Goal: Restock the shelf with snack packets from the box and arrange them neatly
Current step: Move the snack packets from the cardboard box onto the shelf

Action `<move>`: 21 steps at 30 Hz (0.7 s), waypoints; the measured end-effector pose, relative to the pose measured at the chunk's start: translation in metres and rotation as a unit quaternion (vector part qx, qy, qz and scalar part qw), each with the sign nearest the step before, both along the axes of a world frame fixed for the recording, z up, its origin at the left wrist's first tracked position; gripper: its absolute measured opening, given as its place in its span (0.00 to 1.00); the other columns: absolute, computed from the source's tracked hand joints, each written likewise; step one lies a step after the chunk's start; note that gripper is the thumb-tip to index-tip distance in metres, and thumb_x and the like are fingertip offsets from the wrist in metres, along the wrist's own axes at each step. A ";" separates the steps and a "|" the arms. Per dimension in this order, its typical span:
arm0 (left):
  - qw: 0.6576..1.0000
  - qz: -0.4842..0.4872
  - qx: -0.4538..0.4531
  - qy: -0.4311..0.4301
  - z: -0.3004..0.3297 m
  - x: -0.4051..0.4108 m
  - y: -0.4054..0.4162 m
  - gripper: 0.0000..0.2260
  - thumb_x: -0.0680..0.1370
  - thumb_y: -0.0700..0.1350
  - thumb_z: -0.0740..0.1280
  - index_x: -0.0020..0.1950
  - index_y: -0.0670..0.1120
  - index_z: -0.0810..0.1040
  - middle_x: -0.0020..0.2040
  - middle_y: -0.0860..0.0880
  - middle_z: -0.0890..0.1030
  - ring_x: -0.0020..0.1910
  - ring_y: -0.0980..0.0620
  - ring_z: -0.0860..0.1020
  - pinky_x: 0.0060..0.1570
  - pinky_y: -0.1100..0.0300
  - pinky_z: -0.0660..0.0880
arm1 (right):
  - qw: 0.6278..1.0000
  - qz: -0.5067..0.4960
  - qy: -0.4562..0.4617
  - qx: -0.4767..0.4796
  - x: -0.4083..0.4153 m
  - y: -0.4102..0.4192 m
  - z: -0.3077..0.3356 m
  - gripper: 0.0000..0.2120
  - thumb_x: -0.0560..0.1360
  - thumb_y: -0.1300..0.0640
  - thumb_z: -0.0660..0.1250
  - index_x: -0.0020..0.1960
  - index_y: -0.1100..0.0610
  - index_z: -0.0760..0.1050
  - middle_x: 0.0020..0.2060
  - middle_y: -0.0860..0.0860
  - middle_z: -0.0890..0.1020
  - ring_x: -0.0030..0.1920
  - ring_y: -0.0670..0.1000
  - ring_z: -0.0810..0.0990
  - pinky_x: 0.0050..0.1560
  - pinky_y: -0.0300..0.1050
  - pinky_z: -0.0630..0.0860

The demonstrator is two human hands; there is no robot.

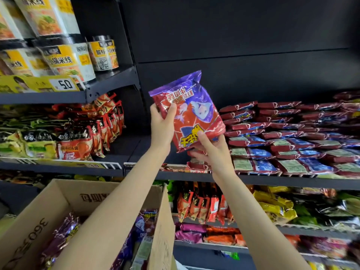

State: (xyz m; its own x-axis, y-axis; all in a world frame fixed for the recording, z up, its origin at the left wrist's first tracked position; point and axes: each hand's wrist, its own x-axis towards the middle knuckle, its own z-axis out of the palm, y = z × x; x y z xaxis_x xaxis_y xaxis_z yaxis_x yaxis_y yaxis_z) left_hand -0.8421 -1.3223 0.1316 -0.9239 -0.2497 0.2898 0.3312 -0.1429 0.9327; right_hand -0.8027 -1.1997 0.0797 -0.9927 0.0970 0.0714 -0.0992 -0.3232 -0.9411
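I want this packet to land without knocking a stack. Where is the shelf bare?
Bare shelf board lies between the upright orange packets and the stacked red-blue packets. The held packet hovers over it. Rightward the stacks are crowded.

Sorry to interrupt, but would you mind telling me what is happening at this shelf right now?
A person is restocking. Both hands, left hand and right hand, hold one red and purple snack packet up in front of the middle shelf, beside the flat stacks of matching packets. The open cardboard box below them holds more packets.
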 end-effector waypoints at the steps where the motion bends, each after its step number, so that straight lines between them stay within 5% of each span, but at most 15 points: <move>1: 1.000 -0.020 -0.010 -0.014 -0.003 -0.002 0.005 0.14 0.80 0.48 0.63 0.62 0.47 0.65 0.53 0.51 0.79 0.48 0.55 0.82 0.47 0.58 0.79 | 0.999 -0.031 0.017 0.003 -0.003 0.002 0.000 0.23 0.73 0.52 0.71 0.64 0.53 0.68 0.55 0.51 0.81 0.52 0.49 0.83 0.48 0.48 0.81; 4: 0.983 -0.099 -0.118 -0.097 -0.015 -0.007 0.011 0.16 0.81 0.55 0.55 0.65 0.47 0.68 0.57 0.51 0.79 0.57 0.53 0.78 0.62 0.52 0.72 | 0.982 -0.142 0.072 0.098 -0.012 0.020 0.007 0.15 0.73 0.53 0.72 0.58 0.53 0.74 0.50 0.47 0.83 0.50 0.44 0.82 0.55 0.45 0.78; 7: 0.905 -0.111 -0.397 -0.106 -0.037 -0.007 0.000 0.18 0.83 0.53 0.53 0.66 0.46 0.73 0.65 0.48 0.75 0.66 0.49 0.71 0.64 0.55 0.65 | 0.915 -0.224 0.141 0.306 -0.029 0.045 0.025 0.13 0.74 0.52 0.70 0.54 0.56 0.73 0.42 0.44 0.81 0.39 0.38 0.78 0.43 0.30 0.73; 9: 0.838 -0.102 -0.529 -0.088 -0.056 -0.005 -0.011 0.16 0.81 0.52 0.57 0.68 0.50 0.72 0.69 0.50 0.72 0.67 0.50 0.69 0.62 0.55 0.66 | 0.809 -0.266 0.194 0.488 -0.047 0.055 0.035 0.11 0.74 0.51 0.69 0.50 0.57 0.72 0.36 0.46 0.79 0.35 0.46 0.77 0.35 0.41 0.70; 11: 0.807 -0.119 -0.571 -0.088 -0.073 -0.003 -0.017 0.17 0.80 0.53 0.59 0.69 0.54 0.70 0.70 0.52 0.69 0.67 0.51 0.69 0.61 0.54 0.67 | 0.684 -0.265 0.276 0.621 -0.070 0.055 0.037 0.10 0.70 0.56 0.71 0.48 0.59 0.74 0.33 0.50 0.77 0.34 0.54 0.77 0.31 0.42 0.65; 14: 0.814 -0.128 -0.559 -0.088 -0.086 0.000 -0.020 0.17 0.80 0.52 0.61 0.69 0.54 0.70 0.70 0.53 0.69 0.65 0.53 0.70 0.61 0.55 0.67 | 0.522 -0.175 0.337 0.763 -0.099 0.040 0.033 0.14 0.62 0.64 0.75 0.48 0.60 0.79 0.33 0.55 0.80 0.36 0.58 0.80 0.32 0.45 0.73; 16: 0.821 -0.123 -0.552 -0.077 -0.089 0.001 -0.019 0.18 0.80 0.51 0.61 0.70 0.53 0.70 0.70 0.53 0.69 0.65 0.54 0.70 0.62 0.55 0.68 | 0.437 -0.090 0.295 0.845 -0.110 0.029 0.028 0.14 0.68 0.67 0.70 0.53 0.59 0.78 0.41 0.56 0.82 0.44 0.59 0.81 0.42 0.48 0.74; 18: 0.821 -0.122 -0.553 -0.066 -0.090 0.001 -0.019 0.18 0.80 0.49 0.61 0.70 0.52 0.69 0.70 0.52 0.70 0.66 0.53 0.70 0.63 0.54 0.68 | 0.395 -0.034 0.257 0.881 -0.120 0.025 0.019 0.15 0.73 0.67 0.64 0.58 0.59 0.75 0.48 0.56 0.81 0.52 0.59 0.79 0.49 0.49 0.72; 21: 0.817 -0.120 -0.561 -0.055 -0.089 0.000 -0.019 0.18 0.80 0.49 0.61 0.71 0.52 0.69 0.69 0.52 0.70 0.67 0.53 0.69 0.62 0.55 0.67 | 0.417 -0.015 0.184 0.890 -0.129 0.030 0.011 0.14 0.75 0.64 0.63 0.59 0.56 0.75 0.51 0.55 0.81 0.54 0.59 0.79 0.49 0.48 0.73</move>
